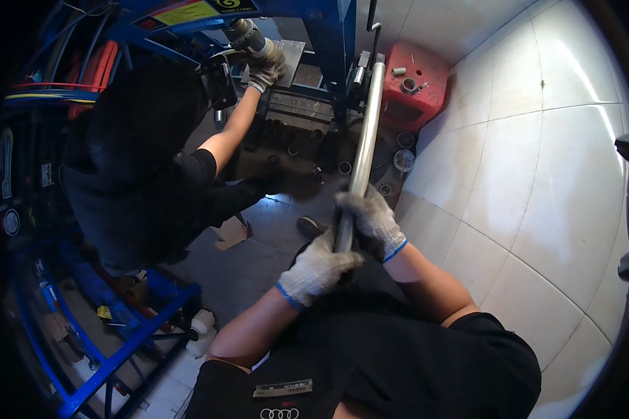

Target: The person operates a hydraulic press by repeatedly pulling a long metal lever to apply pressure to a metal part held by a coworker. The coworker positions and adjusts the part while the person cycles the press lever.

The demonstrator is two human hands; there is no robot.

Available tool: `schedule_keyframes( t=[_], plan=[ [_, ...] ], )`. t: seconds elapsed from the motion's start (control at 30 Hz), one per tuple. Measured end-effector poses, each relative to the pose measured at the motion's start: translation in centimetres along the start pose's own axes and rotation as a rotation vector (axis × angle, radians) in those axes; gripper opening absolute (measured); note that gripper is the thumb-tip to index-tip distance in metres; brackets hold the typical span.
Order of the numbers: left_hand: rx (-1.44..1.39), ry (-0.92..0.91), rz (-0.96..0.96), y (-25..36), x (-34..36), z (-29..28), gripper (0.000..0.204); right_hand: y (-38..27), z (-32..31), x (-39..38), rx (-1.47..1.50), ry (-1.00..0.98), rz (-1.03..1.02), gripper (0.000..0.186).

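Observation:
A long steel pipe (367, 133) runs up to a small pump fitting (361, 68) on the right side of a blue press frame (342, 45). Both my hands, in pale knit gloves, grip its near end. My left hand (316, 271) is closed round it lower down; my right hand (370, 216) is closed just above. At the top left, a co-worker's gloved hand (265, 66) is at a cylindrical metal part (248, 36) in the press, beside a steel plate (291, 64).
The co-worker (126, 181), in black, bends close on my left. A red plastic stool (426, 98) holds small parts beside a tiled wall (517, 174). Metal rings (344, 167) and a cardboard scrap (230, 236) lie on the floor. Blue tubular frames (115, 356) stand at the lower left.

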State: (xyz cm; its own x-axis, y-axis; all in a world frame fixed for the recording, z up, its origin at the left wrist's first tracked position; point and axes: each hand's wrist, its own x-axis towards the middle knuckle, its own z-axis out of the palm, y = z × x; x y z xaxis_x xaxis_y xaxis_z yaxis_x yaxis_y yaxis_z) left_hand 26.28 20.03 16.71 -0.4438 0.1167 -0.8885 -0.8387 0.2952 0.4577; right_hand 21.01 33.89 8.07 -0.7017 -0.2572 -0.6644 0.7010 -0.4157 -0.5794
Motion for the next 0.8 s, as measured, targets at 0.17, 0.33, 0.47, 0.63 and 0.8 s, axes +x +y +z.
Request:
schedule_keyframes(
  t=[0.17, 0.33, 0.47, 0.63, 0.8],
  plan=[
    [0.509, 0.134, -0.021, -11.8, 12.8, 2.9, 0.056, 10.4, -6.0, 6.1, -0.845, 0.250, 0.215, 0.057],
    [0.426, 0.173, 0.007, -15.1, 20.0, 2.1, 0.051, 13.0, -8.4, 9.6, -0.535, 0.304, 0.415, 0.039],
    [0.214, 0.132, 0.186, -11.6, 15.4, -1.3, 0.054, 7.3, -5.6, 4.2, -0.190, 0.160, 0.361, 0.049],
    [-0.794, -0.115, 0.335, -9.4, 9.1, -7.1, 0.059, -3.1, 0.0, -3.7, 0.223, -0.268, 0.149, 0.054],
    [-0.751, 0.122, 0.185, -12.6, 9.3, -7.9, 0.051, 0.2, 1.3, -1.6, -0.081, -0.130, 0.213, 0.049]
  ],
)
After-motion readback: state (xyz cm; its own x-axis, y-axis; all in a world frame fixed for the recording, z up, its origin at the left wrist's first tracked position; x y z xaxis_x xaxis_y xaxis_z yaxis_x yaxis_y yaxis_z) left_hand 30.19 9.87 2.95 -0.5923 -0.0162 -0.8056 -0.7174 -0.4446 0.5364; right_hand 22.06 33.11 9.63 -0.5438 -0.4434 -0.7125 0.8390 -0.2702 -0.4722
